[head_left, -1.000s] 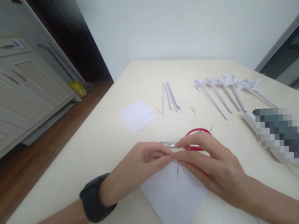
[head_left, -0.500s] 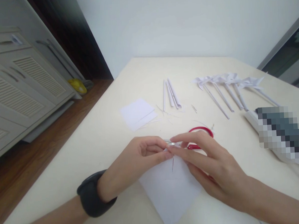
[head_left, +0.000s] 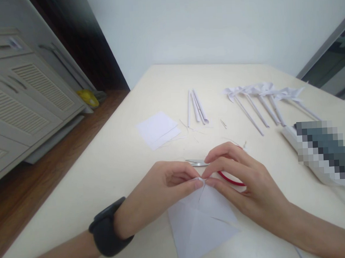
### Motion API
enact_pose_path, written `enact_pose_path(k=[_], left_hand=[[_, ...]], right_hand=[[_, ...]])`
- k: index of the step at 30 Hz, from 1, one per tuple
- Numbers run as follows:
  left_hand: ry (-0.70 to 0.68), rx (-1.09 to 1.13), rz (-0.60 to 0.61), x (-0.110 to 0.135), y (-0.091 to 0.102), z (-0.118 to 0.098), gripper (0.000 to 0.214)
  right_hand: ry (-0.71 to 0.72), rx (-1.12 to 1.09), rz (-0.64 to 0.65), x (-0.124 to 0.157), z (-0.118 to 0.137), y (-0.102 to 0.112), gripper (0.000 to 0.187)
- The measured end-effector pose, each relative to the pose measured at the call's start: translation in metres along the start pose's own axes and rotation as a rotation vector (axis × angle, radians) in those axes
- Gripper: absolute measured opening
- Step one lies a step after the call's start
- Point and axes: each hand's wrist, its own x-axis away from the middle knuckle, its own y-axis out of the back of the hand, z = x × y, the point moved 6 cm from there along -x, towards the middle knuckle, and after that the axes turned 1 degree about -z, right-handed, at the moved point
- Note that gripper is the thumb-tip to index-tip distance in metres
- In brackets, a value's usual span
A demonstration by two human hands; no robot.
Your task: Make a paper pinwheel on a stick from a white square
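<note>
A white square paper sheet (head_left: 200,220) with slits cut in from its corners lies on the cream table (head_left: 119,162) in front of me. My left hand (head_left: 161,189), a black band on its wrist, pinches the sheet's far corner. My right hand (head_left: 241,179) pinches the same corner from the other side, fingertips nearly touching the left's. Just behind the fingers lie red-handled scissors (head_left: 221,169), blades pointing left, partly hidden by my right hand.
A small white paper square (head_left: 158,129) lies to the far left. Several rolled paper sticks (head_left: 197,108) sit behind it. Several finished paper pinwheels (head_left: 260,97) lie at the back right. A blurred object (head_left: 324,152) rests at the right edge. Thin paper scraps are scattered mid-table.
Both hands have drawn slightly nearer to me with the sheet's corner lifted between the fingertips. The cuts in the sheet now show more plainly.
</note>
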Motion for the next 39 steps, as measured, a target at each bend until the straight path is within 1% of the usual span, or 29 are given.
enact_pose_path(k=[4, 7, 16, 22, 29, 39], left_hand=[[-0.012, -0.038, -0.029, -0.001, 0.003, -0.001, 0.01], [-0.035, -0.126, -0.073, -0.002, 0.006, -0.003, 0.012], [-0.07, -0.22, -0.101, 0.0, 0.005, -0.006, 0.017], [-0.104, -0.353, -0.129, 0.002, 0.005, -0.012, 0.018], [-0.156, -0.336, -0.159, 0.003, 0.003, -0.027, 0.006], [-0.15, -0.383, -0.146, 0.004, 0.004, -0.027, 0.009]], right_hand=[[-0.009, -0.018, 0.002, -0.001, -0.001, 0.001, 0.008], [-0.022, -0.023, 0.008, -0.002, -0.002, 0.0, 0.006], [-0.052, -0.041, -0.005, -0.002, -0.001, 0.0, 0.005], [-0.058, -0.066, -0.001, -0.003, -0.002, 0.0, 0.006], [-0.069, -0.071, 0.004, -0.004, -0.003, -0.001, 0.007], [-0.069, -0.053, 0.017, -0.001, -0.003, 0.0, 0.007]])
